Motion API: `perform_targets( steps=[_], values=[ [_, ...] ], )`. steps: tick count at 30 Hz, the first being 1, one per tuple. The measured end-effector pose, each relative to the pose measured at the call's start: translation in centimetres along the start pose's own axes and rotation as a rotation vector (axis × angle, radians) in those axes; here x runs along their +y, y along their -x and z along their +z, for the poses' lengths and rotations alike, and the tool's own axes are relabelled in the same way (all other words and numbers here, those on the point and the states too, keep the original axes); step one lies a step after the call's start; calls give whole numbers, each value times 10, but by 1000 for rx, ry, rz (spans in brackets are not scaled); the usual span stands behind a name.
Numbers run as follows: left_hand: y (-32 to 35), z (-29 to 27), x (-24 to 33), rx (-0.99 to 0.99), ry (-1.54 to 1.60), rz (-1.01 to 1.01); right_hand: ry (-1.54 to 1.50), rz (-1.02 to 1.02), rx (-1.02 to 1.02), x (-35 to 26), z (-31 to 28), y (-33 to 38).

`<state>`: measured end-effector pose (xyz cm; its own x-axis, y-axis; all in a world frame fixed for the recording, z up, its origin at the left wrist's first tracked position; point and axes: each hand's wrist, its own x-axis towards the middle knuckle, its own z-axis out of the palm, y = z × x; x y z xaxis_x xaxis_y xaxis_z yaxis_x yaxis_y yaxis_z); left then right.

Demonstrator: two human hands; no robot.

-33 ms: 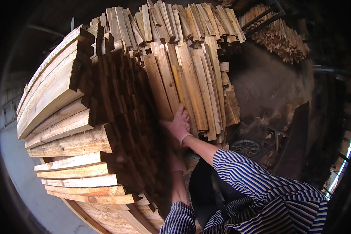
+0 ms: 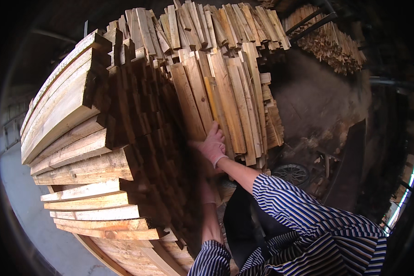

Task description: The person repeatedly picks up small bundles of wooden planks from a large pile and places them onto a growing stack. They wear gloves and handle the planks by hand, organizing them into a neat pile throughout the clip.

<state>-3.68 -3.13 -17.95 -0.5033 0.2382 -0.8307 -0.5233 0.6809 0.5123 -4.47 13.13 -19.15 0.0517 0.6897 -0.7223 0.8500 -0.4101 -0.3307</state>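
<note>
Up against the tall stack of pale rough-sawn wooden planks (image 2: 101, 138), nothing is looking different from a moment ago; the right hand (image 2: 212, 146) is staying on the leaning bundle of thin light wooden slats (image 2: 225, 101), fingers pressed together over the slat ends; the left hand (image 2: 208, 191) is sitting lower in shadow, fingers too dark to tell.

The stacked plank pile (image 2: 92, 152) fills the nine o'clock side; leaning boards (image 2: 225, 92) stand at twelve — a further timber heap (image 2: 326, 41) at one, a wheel (image 2: 292, 172) at four.
</note>
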Motion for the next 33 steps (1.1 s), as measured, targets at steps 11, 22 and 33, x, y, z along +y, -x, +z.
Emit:
perform_targets(
  steps=[11, 22, 33],
  values=[
    [-79, -18, 5, -145, -75, 196, -22, -8, -130, -12, -8, 0],
    [-40, 26, 54, -565, 684, -149, -363, -214, -403, 21, -101, -63],
    [50, -8, 108, -468, 328, -202, -228, -68, -344, 28, -143, 60]
  ],
)
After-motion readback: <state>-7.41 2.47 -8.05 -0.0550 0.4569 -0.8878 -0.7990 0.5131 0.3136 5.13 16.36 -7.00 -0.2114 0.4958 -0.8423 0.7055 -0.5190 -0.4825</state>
